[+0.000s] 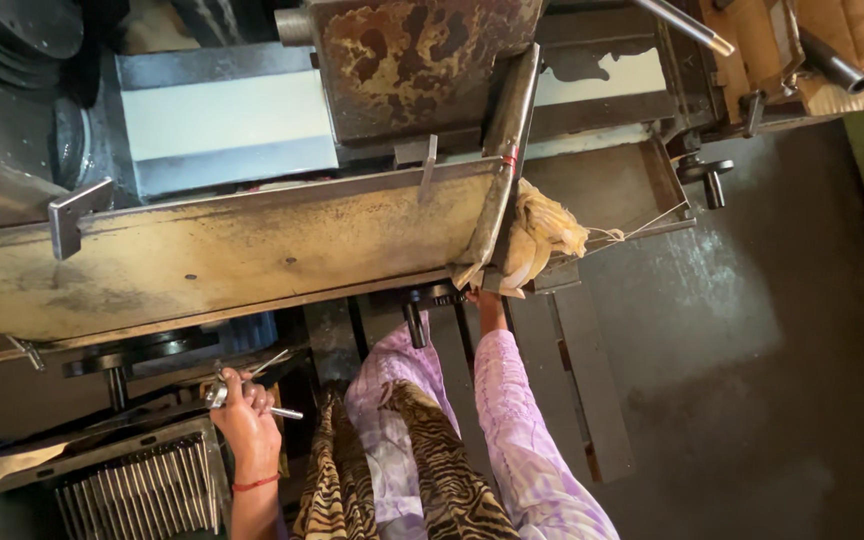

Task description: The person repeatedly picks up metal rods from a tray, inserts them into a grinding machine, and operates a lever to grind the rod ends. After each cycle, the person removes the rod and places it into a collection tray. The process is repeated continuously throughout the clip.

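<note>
There is one view only, from a camera on the person's head, looking steeply down the body at a stained metal machine tray (222, 250) and the dark floor (752, 400). It sits close. The left hand (247, 415) shows at the bottom, the right hand (487, 300) beyond it at mid-frame, just under the tray's edge.
</note>
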`<action>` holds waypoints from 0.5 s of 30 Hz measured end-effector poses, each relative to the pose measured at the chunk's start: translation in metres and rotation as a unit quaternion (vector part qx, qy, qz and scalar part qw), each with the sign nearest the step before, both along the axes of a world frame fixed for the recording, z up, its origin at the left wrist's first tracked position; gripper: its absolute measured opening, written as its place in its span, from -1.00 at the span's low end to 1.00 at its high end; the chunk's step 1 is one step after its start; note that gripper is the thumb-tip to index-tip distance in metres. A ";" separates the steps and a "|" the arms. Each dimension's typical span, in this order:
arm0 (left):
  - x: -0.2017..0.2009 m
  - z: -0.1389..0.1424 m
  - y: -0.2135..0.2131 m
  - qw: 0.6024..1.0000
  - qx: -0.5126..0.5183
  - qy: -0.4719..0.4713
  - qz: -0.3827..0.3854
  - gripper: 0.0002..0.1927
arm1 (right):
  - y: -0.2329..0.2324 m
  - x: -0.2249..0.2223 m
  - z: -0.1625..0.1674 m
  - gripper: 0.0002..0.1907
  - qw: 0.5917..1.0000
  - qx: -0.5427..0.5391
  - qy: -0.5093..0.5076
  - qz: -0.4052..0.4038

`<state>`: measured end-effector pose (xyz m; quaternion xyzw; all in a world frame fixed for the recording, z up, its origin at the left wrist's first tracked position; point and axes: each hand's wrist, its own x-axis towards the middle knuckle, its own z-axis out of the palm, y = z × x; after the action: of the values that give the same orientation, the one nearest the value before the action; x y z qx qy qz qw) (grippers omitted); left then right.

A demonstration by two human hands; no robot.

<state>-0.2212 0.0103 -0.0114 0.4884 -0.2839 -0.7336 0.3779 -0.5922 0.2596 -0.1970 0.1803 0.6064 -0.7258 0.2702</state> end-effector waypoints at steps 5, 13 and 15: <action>0.006 -0.008 0.000 1.000 0.009 -0.010 0.004 -0.66 | -0.001 0.012 0.002 -0.72 0.993 -0.068 -0.064 -0.070; 0.008 -0.048 -0.011 0.999 0.008 -0.028 0.023 -0.70 | -0.064 0.034 -0.010 -0.66 0.877 -0.293 -0.263 -0.277; 0.007 -0.055 -0.009 0.999 0.007 -0.019 0.035 -0.70 | -0.069 0.035 -0.011 -0.64 0.863 -0.297 -0.289 -0.288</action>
<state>-0.2141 0.0011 -0.0664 0.5143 -0.2687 -0.7122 0.3949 -0.5576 0.1902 -0.2075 0.4599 0.1773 -0.8324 0.2533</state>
